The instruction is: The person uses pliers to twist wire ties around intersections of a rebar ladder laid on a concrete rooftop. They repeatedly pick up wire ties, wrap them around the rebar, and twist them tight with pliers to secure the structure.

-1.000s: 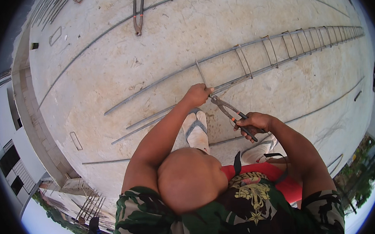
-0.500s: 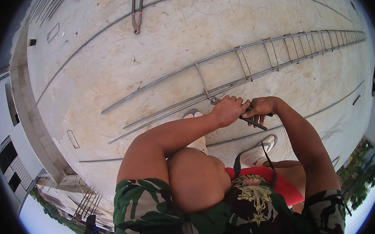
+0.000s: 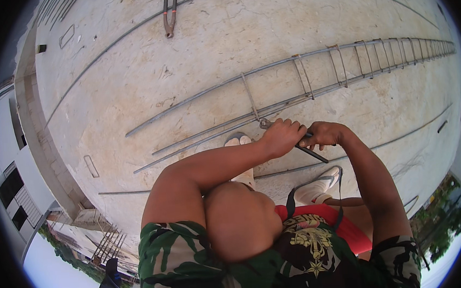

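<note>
Both my hands are on a pair of dark-handled nippers (image 3: 312, 154). Their metal head meets the near corner of a thin wire stirrup (image 3: 250, 96), where it crosses the rebar cage's long bars (image 3: 202, 134). My left hand (image 3: 283, 138) is closed around the nippers just behind the head. My right hand (image 3: 322, 134) is closed over the handles, its fingers curled and partly hidden. One handle sticks out below the hands toward my right foot. Whether the jaws grip tie wire is too small to tell.
More stirrups (image 3: 337, 66) line the cage toward the far right. Bolt cutters (image 3: 169, 26) lie on the concrete slab (image 3: 127, 87) beyond it. A long loose bar (image 3: 84, 76) curves behind; another bar (image 3: 389, 144) runs near my sandalled feet (image 3: 317, 187). A loose stirrup (image 3: 91, 166) lies left.
My right hand has closed in with its fingers curled tighter, and the spread nipper handles have come together. My left hand stays at about the same spot by the stirrup corner.
</note>
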Tool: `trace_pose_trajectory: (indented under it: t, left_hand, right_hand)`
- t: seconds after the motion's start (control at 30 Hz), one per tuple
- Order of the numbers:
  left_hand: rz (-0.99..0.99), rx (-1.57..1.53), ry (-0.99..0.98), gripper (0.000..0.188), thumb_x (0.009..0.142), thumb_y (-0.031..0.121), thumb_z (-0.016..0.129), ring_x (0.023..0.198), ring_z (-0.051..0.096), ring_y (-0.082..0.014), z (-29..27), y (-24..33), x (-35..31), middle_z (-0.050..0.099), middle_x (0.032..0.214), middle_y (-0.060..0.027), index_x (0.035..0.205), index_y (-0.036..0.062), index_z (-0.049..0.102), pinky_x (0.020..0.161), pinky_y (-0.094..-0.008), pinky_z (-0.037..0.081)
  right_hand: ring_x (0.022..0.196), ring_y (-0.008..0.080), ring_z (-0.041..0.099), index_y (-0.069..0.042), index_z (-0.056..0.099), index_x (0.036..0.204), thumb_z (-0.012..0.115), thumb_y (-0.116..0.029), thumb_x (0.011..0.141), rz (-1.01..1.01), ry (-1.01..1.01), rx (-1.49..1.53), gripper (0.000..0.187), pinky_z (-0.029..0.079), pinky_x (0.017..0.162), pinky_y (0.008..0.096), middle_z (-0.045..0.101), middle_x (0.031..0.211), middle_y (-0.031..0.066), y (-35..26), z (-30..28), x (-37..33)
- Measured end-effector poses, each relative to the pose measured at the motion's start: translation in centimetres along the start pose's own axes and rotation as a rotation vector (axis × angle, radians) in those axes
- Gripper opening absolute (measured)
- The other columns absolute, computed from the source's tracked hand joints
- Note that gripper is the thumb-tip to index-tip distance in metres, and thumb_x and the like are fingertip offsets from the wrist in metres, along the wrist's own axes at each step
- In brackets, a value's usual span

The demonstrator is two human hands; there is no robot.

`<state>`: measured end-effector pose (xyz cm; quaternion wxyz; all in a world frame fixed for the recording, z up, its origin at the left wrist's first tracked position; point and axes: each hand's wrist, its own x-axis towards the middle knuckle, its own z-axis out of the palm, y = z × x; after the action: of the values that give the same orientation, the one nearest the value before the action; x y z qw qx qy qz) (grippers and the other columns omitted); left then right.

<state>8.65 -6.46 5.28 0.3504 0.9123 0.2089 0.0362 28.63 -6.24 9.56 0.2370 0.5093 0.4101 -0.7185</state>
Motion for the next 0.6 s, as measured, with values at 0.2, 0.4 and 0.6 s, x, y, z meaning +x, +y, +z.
trace_pose_trajectory:
  t: [0.2, 0.4, 0.6]
  left_hand:
    - [-0.15, -0.106, -0.054, 0.025, 0.075, 0.007, 0.06, 0.078, 0.066, -0.0344, 0.0, -0.9, 2.4, 0.063, 0.082, -0.0166, 0.098, 0.0013, 0.053, 0.066, -0.0443, 0.052]
    - [-0.203, -0.187, -0.19, 0.029, 0.074, 0.005, 0.063, 0.082, 0.066, -0.037, 0.0, -1.2, 3.8, 0.065, 0.086, -0.0201, 0.101, -0.0003, 0.054, 0.069, -0.0458, 0.052]
    - [-0.262, -0.198, -0.324, 0.026, 0.074, 0.005, 0.061, 0.083, 0.066, -0.0351, -0.5, -1.4, 4.8, 0.068, 0.087, -0.0169, 0.099, 0.0033, 0.058, 0.073, -0.0446, 0.052]
  right_hand:
    - [0.1, 0.0291, 0.058, 0.0, 0.049, 0.13, 0.074, -0.055, 0.072, -0.05, 0.74, -0.787, 0.084, 0.042, 0.091, 0.0485, 0.06, 0.105, 0.016, -1.5, 3.7, -4.1]
    - [0.091, 0.0285, 0.055, -0.003, 0.049, 0.119, 0.052, -0.011, 0.084, -0.126, 0.999, -0.941, 0.036, 0.042, 0.085, 0.0441, 0.055, 0.095, 0.0128, 4.0, 5.0, 0.6]
    - [0.083, 0.0304, 0.06, -0.004, 0.054, 0.1, 0.054, -0.012, 0.083, -0.251, 0.959, -0.82, 0.019, 0.047, 0.075, 0.0419, 0.058, 0.087, 0.0128, 4.4, 3.2, 1.1]
